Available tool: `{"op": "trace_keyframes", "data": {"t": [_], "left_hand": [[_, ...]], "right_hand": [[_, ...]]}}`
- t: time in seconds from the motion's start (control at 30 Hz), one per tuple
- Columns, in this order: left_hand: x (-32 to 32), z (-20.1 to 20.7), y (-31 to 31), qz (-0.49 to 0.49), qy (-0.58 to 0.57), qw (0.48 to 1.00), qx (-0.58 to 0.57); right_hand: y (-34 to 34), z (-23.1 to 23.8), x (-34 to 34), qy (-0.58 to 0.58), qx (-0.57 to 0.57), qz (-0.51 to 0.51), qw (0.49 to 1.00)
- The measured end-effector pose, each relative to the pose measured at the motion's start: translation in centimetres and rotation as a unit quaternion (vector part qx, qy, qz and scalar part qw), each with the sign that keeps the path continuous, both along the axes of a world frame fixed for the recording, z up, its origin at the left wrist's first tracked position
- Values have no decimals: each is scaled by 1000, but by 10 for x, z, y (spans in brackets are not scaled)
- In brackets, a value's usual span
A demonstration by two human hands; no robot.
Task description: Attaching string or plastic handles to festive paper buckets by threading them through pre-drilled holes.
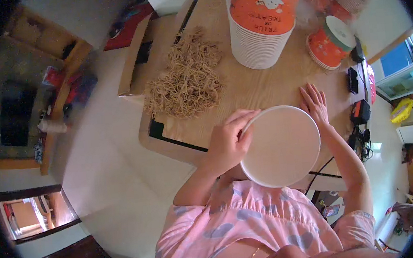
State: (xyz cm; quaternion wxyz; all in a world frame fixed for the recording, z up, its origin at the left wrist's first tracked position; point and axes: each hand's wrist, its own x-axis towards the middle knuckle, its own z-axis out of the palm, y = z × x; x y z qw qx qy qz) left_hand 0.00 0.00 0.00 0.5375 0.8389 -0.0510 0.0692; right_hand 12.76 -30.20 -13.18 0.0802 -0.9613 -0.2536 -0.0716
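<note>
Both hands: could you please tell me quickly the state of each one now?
Left hand: closed, holding the round white-rimmed container by its edge.
Right hand: open, fingers extended, resting on the wooden table.

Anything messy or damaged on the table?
Mainly the twine: a loose tangle on the table, left of the neatly nested tubs. The tub in the left hand shows no visible damage; I see no spill.

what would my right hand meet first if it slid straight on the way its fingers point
Your right hand would cross tabletop first, then head roughly for the gap between the tall stack and the short stack. It might graze either; depth is unclear.
</note>
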Motion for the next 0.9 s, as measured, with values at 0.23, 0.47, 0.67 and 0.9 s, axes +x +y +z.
{"op": "trace_keyframes", "data": {"t": [0.23,0.47,0.67,0.9], "left_hand": [[38,-20,-7,-23,35,998,-41],[67,-27,-1,-50,74,996,-28],[72,-28,5,-46,101,992,-57],[69,-42,50,157,16,987,9]], "right_hand": [[7,9,2,12,-12,-19,1000],[8,12,7,24,-24,-25,999],[10,16,6,35,-28,-35,998],[2,12,5,20,-5,-39,999]]}}
